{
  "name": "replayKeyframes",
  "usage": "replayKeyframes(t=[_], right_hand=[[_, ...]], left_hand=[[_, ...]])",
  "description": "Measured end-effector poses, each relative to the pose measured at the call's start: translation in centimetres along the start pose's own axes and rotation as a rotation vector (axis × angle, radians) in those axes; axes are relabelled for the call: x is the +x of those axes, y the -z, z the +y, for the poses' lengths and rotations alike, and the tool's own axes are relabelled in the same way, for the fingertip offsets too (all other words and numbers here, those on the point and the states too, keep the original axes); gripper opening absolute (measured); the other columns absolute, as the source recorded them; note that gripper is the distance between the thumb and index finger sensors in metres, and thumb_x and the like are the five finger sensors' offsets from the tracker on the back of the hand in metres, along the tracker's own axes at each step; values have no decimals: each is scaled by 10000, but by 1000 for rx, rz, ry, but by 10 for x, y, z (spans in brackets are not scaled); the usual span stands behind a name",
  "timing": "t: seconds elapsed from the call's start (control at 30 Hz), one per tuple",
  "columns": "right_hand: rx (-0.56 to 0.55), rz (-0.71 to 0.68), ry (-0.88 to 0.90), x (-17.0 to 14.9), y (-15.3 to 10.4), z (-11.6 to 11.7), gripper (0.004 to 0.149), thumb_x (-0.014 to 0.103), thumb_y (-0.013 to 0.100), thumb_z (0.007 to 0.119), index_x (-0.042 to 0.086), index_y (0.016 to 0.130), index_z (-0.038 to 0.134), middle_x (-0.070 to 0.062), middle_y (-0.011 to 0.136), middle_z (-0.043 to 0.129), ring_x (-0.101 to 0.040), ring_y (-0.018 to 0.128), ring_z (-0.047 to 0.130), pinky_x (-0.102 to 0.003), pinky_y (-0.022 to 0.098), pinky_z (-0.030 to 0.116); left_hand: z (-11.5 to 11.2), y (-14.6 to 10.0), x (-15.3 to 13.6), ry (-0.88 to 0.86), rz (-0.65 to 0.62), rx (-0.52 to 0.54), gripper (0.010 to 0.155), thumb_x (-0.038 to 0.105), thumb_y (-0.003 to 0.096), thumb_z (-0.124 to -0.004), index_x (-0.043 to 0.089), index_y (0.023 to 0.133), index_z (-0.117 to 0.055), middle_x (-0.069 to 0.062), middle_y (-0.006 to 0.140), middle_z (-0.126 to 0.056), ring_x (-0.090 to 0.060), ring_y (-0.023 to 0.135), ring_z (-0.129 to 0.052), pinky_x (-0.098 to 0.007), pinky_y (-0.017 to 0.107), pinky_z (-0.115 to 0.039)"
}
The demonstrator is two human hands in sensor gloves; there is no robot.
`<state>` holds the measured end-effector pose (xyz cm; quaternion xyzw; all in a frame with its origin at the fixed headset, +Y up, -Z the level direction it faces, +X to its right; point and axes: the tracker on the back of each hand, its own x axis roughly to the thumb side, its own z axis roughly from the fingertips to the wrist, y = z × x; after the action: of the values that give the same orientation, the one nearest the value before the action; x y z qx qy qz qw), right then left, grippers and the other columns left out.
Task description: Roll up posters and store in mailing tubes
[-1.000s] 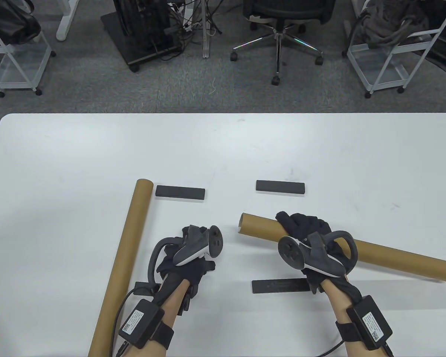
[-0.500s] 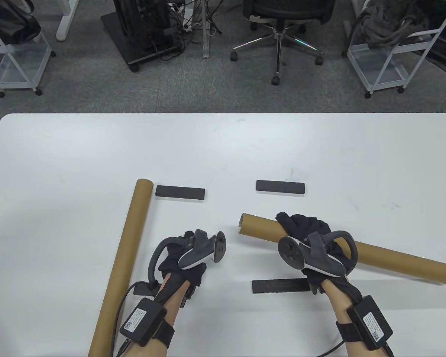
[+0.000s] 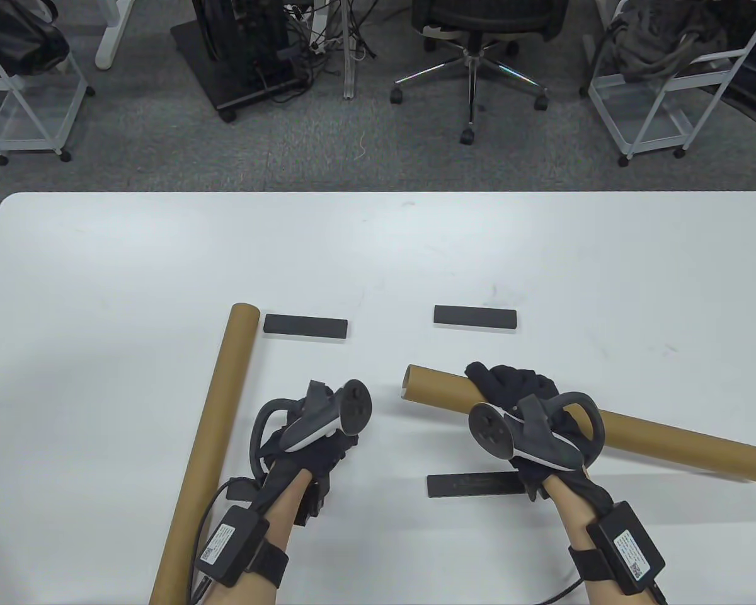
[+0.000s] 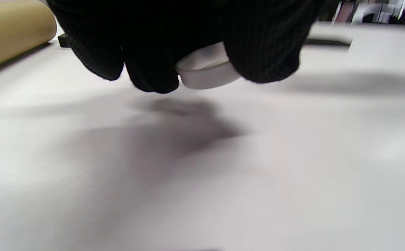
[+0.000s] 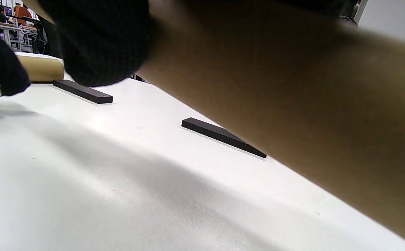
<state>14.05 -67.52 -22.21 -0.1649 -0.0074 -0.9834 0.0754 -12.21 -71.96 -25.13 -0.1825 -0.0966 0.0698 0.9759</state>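
Note:
My right hand (image 3: pixel 511 389) grips a brown cardboard mailing tube (image 3: pixel 668 438) near its left end, holding it low over the table; the open end points left. In the right wrist view the tube (image 5: pixel 293 104) fills the upper right, with gloved fingers (image 5: pixel 101 42) wrapped over it. Left of that open end is my left hand (image 3: pixel 324 444), just above the table. In the left wrist view its fingers (image 4: pixel 146 52) pinch a small white round cap (image 4: pixel 205 73). A second long tube (image 3: pixel 217 435) lies at the left, running toward the near edge.
Three flat black bars lie on the white table (image 3: pixel 378 252): one (image 3: pixel 305 326) by the left tube's far end, one (image 3: pixel 475 316) beyond the held tube, one (image 3: pixel 472 485) under my right wrist. Past the far edge stand an office chair (image 3: pixel 472 38) and wire carts (image 3: pixel 661 82).
My left hand has rolled and drifted slightly left and toward me. My right hand and its tube have hardly moved.

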Motion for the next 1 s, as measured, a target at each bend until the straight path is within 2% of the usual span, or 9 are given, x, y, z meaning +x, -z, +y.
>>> replayKeyframes(t=[0.17, 0.3, 0.4, 0.53, 0.73, 0.9, 1.0], right_hand=[[8, -8, -13, 3, 1, 1, 811, 387, 422, 821, 170, 1100, 431, -149, 1063, 700, -439, 899, 808, -630, 669, 689], [6, -16, -18, 6, 0, 1, 812, 390, 421, 821, 168, 1098, 433, -148, 1062, 701, -438, 898, 808, -630, 668, 691], [8, -26, -35, 11, 0, 0, 812, 391, 423, 820, 166, 1100, 432, -148, 1063, 700, -437, 898, 809, -629, 667, 692], [11, -42, -48, 17, 1, 1, 809, 389, 425, 819, 170, 1100, 430, -148, 1062, 701, -435, 899, 810, -627, 668, 693], [10, -51, -38, 19, 1, 0, 812, 392, 422, 819, 168, 1100, 432, -148, 1062, 703, -434, 898, 811, -627, 666, 696], [21, -55, -47, 19, 2, 2, 809, 389, 424, 820, 169, 1100, 433, -147, 1061, 704, -437, 897, 811, -628, 667, 694], [15, -56, -55, 21, 2, 2, 809, 389, 425, 820, 163, 1100, 437, -149, 1060, 706, -438, 894, 814, -630, 665, 695]], left_hand=[[11, -3, -19, -424, -16, 83, 697, 433, 541, -756, 188, 1158, -546, -145, 1165, -652, -329, 935, -858, -555, 789, -698], [9, -2, -29, -770, -35, 61, 692, 430, 553, -738, 181, 1166, -533, -153, 1169, -641, -335, 940, -851, -558, 795, -685], [7, 2, -30, -913, -94, -8, 678, 415, 569, -722, 184, 1174, -520, -156, 1184, -623, -343, 960, -836, -557, 806, -673], [6, 2, -25, -1002, -134, -30, 680, 417, 569, -728, 196, 1175, -513, -149, 1189, -621, -331, 966, -838, -546, 812, -675], [8, -1, -13, -998, -195, -40, 661, 381, 572, -726, 219, 1176, -512, -133, 1200, -614, -328, 977, -833, -546, 821, -669], [7, -1, -8, -973, -182, -6, 653, 390, 554, -757, 272, 1159, -544, -101, 1199, -627, -304, 972, -842, -528, 823, -678], [8, -3, -8, -927, -147, 76, 625, 391, 513, -816, 367, 1106, -619, 10, 1179, -701, -215, 945, -909, -452, 822, -719]])
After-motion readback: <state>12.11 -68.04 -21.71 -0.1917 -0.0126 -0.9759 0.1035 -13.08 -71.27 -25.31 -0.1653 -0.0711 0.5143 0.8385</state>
